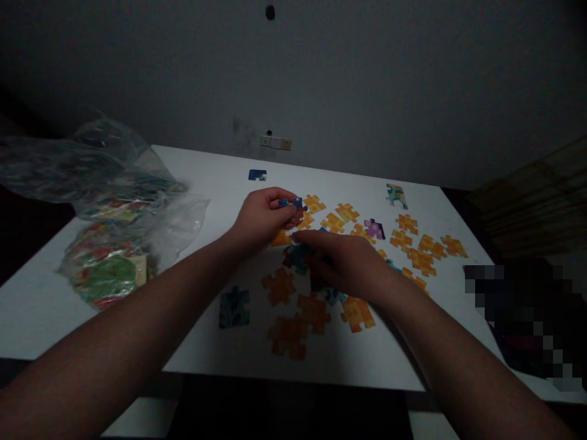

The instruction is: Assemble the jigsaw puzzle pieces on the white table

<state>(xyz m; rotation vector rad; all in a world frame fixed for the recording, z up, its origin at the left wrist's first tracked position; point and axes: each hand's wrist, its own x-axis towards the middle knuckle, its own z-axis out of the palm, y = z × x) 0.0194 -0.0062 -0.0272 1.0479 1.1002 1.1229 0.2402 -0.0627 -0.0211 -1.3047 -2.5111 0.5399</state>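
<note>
Between the thumb and fingers of my left hand point(261, 214) is a blue puzzle piece point(293, 204), held just above the table. My right hand point(343, 256) is low over the loose pieces, its index finger stretched out and its thumb apart. A dark teal puzzle piece point(297, 259) lies by those fingertips; part of it is hidden by the hand. Orange puzzle pieces point(279, 286) are scattered around both hands. Nearer to me lies a dark blue-green piece point(234, 307), and a purple piece point(374, 229) rests beyond my right hand.
Clear plastic bags point(110, 263) with colourful pieces fill the left side of the white table point(192, 348). A dark blue piece point(257, 175) and a multicoloured piece point(397, 196) lie toward the back. A dark, partly pixelated object point(527, 318) is at the right edge. Behind stands a wall with sockets point(276, 142).
</note>
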